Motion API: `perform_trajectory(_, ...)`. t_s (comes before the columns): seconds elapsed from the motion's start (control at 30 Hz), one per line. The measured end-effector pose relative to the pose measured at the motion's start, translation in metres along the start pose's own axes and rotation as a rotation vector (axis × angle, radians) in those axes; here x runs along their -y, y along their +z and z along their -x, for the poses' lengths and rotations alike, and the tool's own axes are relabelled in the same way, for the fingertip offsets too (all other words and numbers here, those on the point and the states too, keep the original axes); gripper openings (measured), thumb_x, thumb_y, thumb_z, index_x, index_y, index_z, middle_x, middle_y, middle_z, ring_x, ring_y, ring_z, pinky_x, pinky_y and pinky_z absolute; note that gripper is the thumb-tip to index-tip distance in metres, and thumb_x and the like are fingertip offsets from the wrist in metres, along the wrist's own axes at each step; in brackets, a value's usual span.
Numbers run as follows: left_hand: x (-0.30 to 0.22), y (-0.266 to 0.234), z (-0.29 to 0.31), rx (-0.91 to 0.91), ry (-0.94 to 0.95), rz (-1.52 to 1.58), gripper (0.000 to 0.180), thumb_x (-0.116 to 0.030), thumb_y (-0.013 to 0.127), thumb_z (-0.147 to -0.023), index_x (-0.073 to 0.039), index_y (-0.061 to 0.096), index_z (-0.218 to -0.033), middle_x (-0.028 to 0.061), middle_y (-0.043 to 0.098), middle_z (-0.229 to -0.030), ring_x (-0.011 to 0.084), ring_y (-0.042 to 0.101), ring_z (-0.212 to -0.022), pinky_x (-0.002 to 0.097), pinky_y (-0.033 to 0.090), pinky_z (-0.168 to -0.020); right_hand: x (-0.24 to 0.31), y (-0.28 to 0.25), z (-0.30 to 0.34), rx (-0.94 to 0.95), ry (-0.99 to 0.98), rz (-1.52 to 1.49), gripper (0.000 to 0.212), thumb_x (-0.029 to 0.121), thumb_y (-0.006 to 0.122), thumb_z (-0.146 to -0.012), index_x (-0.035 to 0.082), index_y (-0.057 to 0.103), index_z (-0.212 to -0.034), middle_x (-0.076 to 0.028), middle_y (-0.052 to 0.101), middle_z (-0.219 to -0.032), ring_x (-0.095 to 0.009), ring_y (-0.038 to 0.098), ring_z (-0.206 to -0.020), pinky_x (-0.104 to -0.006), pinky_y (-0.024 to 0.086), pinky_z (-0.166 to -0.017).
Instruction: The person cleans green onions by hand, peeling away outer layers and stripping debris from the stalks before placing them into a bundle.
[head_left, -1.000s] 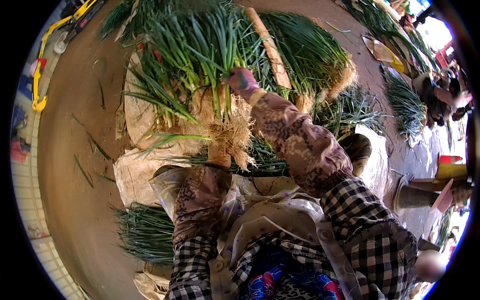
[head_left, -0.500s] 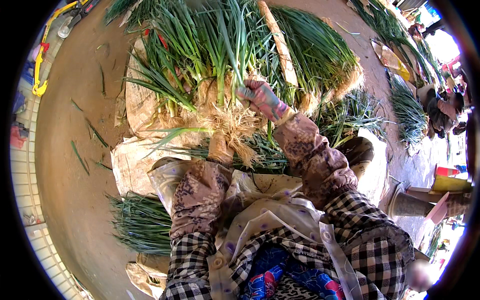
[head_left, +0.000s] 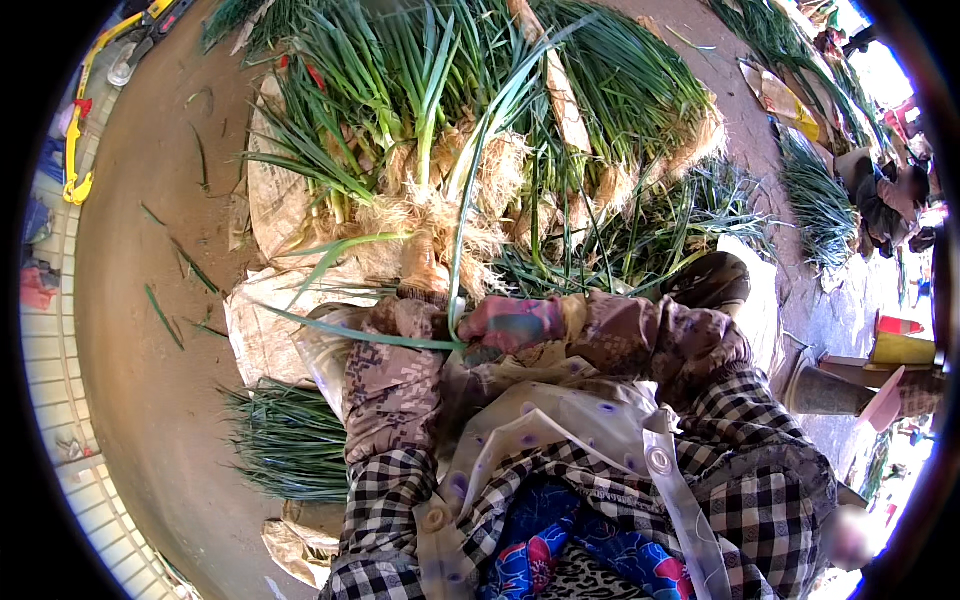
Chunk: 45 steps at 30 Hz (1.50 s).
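My right hand (head_left: 512, 325), in a stained multicoloured glove, is closed in front of my lap. Out of its fist run long green onion leaves (head_left: 461, 235), one rising and arching to the upper right, another stretching left across my left sleeve. My left hand (head_left: 425, 262), in a tan glove, reaches in under the pale stringy roots of a green onion bunch (head_left: 425, 215). Its fingers are mostly hidden by those roots, and it appears to grip the bunch. One stalk sticks out leftward beside it.
A large pile of green onions (head_left: 370, 70) lies ahead, with a pale wooden strip (head_left: 555, 80) across it. Tan sacking (head_left: 275, 310) lies beneath. Another bundle (head_left: 290, 440) rests by my left side. To the right are more onions (head_left: 815, 195) and a grey bucket (head_left: 820, 385).
My right hand has come down from the upright stalks to my lap, drawing long leaves with it. My left hand has shifted slightly up and left under the roots.
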<state>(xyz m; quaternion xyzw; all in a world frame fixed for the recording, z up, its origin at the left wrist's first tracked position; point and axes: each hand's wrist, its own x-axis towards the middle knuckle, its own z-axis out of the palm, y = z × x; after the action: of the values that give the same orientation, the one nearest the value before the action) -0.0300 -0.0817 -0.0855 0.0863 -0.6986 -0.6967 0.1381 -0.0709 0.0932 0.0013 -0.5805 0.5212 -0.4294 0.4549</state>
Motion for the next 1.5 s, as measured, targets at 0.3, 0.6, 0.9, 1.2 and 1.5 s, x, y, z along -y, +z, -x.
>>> perform_trajectory(0.3,0.026,0.018,-0.018,0.062,0.322,-0.298,0.036,0.001,0.051,-0.075,-0.002,0.052,-0.111,0.0156,0.057,-0.108,0.0276,0.056,-0.099,0.0332,0.043,-0.089,-0.115,-0.044,0.171,0.522,0.966,0.972,0.022,0.021,0.059,-0.072,0.010,0.065,-0.090,-0.009,0.064,-0.081,-0.027,0.062,-0.075,-0.0393,0.051,-0.062)
perform_trajectory(0.6,-0.008,-0.004,0.018,0.046,-0.010,0.025,0.039,-0.001,0.056,-0.075,-0.004,0.051,-0.113,0.0156,0.053,-0.115,0.0254,0.055,-0.100,0.0341,0.044,-0.088,-0.014,-0.105,0.025,-0.951,0.210,0.475,0.042,0.006,0.060,-0.079,0.001,0.048,-0.119,-0.010,0.062,-0.077,-0.014,0.059,-0.063,-0.0244,0.050,-0.057)
perform_trajectory(0.9,-0.015,0.025,0.014,-0.077,-0.297,0.638,0.040,-0.002,0.056,-0.074,-0.005,0.050,-0.114,0.0155,0.053,-0.115,0.0250,0.056,-0.098,0.0346,0.045,-0.085,-0.052,-0.058,-0.012,-0.893,-0.030,-1.134,0.007,0.001,0.054,-0.075,-0.006,0.055,-0.076,-0.014,0.055,-0.085,-0.025,0.056,-0.082,-0.0393,0.050,-0.073)
perform_trajectory(1.2,-0.012,0.039,0.010,-0.090,-0.320,0.743,0.042,-0.003,0.056,-0.074,-0.005,0.049,-0.115,0.0155,0.053,-0.114,0.0246,0.057,-0.095,0.0350,0.046,-0.082,0.043,-0.002,0.012,-0.405,-0.326,0.049,0.022,0.018,0.064,-0.079,-0.002,0.057,-0.084,-0.006,0.055,-0.075,-0.012,0.053,-0.066,-0.0250,0.043,-0.058)
perform_trajectory(1.5,-0.017,0.044,0.001,-0.118,-0.300,0.816,0.043,-0.003,0.056,-0.074,-0.006,0.048,-0.116,0.0154,0.053,-0.114,0.0242,0.058,-0.093,0.0354,0.047,-0.078,-0.077,-0.006,0.102,0.169,0.451,0.697,0.026,0.029,0.062,-0.074,0.008,0.062,-0.089,-0.007,0.062,-0.079,-0.022,0.061,-0.073,-0.0324,0.049,-0.061)
